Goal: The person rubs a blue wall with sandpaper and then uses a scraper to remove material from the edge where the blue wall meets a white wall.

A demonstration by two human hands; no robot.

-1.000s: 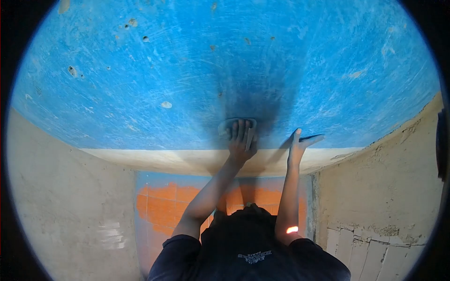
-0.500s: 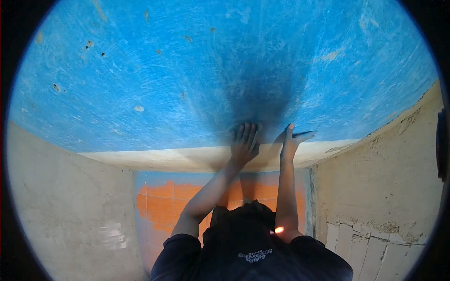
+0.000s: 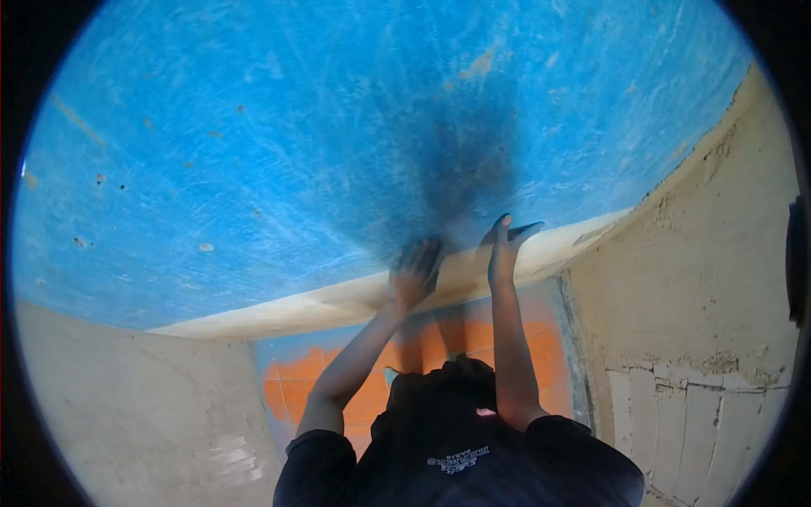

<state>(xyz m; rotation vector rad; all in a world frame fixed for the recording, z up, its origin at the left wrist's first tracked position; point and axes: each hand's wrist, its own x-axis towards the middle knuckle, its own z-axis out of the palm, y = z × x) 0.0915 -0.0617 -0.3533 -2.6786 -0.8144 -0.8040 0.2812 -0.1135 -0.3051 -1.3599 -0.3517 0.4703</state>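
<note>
A blue painted wall (image 3: 279, 169) fills the upper view, with a cream band (image 3: 279, 314) along its lower edge. My left hand (image 3: 415, 272) lies against the wall where blue meets cream, fingers stretched upward and slightly blurred. Whatever may be under that palm is hidden. To its right, my right hand (image 3: 504, 245) is at the same border, its thumb pointing up and its fingers turned to the right. Nothing shows in its grasp. A dark shadow spreads over the wall above both hands.
Below is an orange tiled floor (image 3: 296, 390) with a grey-blue margin, where my feet partly show. Bare plastered walls stand at the left (image 3: 127, 397) and right (image 3: 667, 296). A dark object (image 3: 796, 262) sits at the far right edge.
The view has tilted, so the cream band now slants up to the right. My left hand has shifted down and left in view; my right hand has moved slightly left, still at the wall.
</note>
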